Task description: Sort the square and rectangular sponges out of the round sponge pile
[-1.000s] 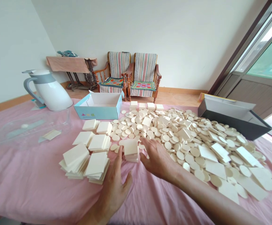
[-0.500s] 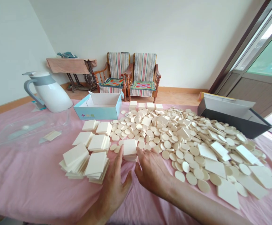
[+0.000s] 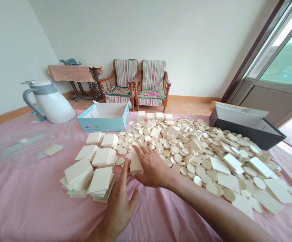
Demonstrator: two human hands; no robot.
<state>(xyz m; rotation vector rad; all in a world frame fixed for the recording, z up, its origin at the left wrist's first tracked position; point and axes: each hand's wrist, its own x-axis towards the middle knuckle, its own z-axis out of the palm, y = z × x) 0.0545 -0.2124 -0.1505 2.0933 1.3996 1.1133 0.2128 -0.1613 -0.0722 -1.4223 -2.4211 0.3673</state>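
A small stack of pale square tiles (image 3: 135, 164) stands on the pink cloth in front of me. My right hand (image 3: 152, 167) reaches over it from the right, thumb at the near edge and fingers at the far edge, hiding much of it. My left hand (image 3: 120, 200) is at the stack's left side, fingers stretched and thumb spread apart, fingertips close to the tiles. Whether they touch is hard to see. Left of that hand are several stacks of the same tiles (image 3: 102, 179). A wide heap of round discs (image 3: 177, 158) mixed with squares spreads to the right.
Behind the stacks is an open light-blue box (image 3: 103, 122). A black box (image 3: 246, 129) sits at the far right. On the left are a white-grey jug (image 3: 55, 104) and a clear plastic lid (image 3: 17, 143). More short tile stacks (image 3: 159, 116) line the far edge.
My right hand has moved left, from the stack's right side to over its top, and now covers much of it. My left hand stays beside the stack. The view has shifted slightly.
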